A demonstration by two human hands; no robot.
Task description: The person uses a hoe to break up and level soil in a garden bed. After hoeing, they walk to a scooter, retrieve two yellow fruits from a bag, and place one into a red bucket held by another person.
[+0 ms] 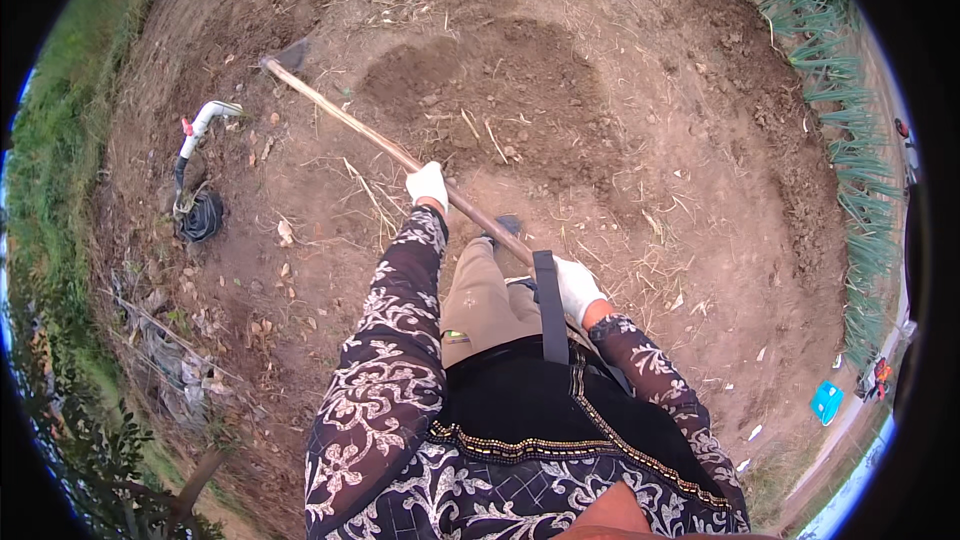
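My left hand (pixel 428 185), in a white glove, is closed around the middle of the wooden handle of a hoe (pixel 360 131). The handle slants from my waist up to the far left. Its dark metal blade (pixel 292 55) looks blurred over or near the soil; whether it touches cannot be told. Close to my waist, my right hand (pixel 577 289), also white-gloved, grips the near end of the handle. A dark hanging strap (pixel 552 307) partly covers that hand and the handle's end. Beyond my left hand lies a patch of dark, loosened soil (pixel 510 101) with dry stalks.
To the left, a white pipe (pixel 202 121) with a red valve rises beside a coiled black hose (pixel 201 216). Green leafy crops (pixel 847 112) line the right edge. Plastic scraps (pixel 176 367) lie lower left, and a blue container (pixel 826 403) lower right. My shoe (pixel 508 224) stands beneath the handle.
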